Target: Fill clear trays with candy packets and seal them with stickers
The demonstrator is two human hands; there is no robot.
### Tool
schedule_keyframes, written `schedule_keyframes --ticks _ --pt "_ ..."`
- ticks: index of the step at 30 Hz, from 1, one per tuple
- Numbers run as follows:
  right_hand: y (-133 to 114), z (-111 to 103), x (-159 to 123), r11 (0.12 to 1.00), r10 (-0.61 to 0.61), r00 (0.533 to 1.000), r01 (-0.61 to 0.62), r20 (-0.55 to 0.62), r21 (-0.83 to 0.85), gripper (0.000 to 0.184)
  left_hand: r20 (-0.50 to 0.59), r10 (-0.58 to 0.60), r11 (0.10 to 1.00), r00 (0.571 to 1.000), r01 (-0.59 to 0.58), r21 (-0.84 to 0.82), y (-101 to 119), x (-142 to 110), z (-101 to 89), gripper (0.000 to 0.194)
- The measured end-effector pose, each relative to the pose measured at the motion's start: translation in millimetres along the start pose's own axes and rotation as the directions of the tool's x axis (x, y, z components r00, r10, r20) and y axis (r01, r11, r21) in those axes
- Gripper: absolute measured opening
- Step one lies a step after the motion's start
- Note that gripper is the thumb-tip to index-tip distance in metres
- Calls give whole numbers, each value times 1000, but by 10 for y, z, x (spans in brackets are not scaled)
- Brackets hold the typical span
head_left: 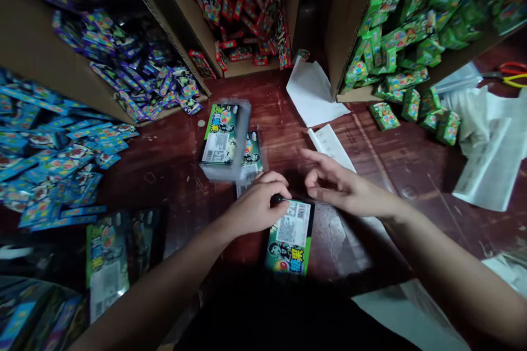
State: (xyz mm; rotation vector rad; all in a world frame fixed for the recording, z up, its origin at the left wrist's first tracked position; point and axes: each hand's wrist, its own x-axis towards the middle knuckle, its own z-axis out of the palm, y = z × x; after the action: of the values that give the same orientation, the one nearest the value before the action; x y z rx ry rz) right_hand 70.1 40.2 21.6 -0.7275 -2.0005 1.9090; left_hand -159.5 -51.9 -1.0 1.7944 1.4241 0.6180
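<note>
Head view: packet (290,238) under left hand (257,205)

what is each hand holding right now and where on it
The left hand presses or pinches the top left corner of the green-and-black packet lying on the table; a true grip cannot be told. The right hand hovers open, holding nothing.

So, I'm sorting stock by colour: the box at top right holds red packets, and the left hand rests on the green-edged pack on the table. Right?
Not quite. The box at top right holds green packets, as the head view shows; the red ones are in the middle box. The left hand does rest on the green-edged pack.
</note>
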Motion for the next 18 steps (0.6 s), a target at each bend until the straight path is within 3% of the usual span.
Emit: schedule_keyframes --ticks 3,7,12,16,18 --pt "-14 84 101 998 6 992 1 124 -61 77 80 -79 966 994 97 -238 27 -54 -3 13" --pt "25 144 114 967 21 985 24 174 -254 83 93 -124 936 988 148 -318 41 -116 25 18" --pt "65 301 11 853 -64 998 49 -10 -520 90 38 -129 953 991 135 -270 44 -144 27 18" --pt "103 531 -177 643 -282 953 98 -116 -760 82 52 -137 930 989 147 -336 16 -157 28 16" --pt "146 647 -257 578 -345 928 89 -144 -811 81 46 -143 910 989 149 -387 9 -168 43 17"
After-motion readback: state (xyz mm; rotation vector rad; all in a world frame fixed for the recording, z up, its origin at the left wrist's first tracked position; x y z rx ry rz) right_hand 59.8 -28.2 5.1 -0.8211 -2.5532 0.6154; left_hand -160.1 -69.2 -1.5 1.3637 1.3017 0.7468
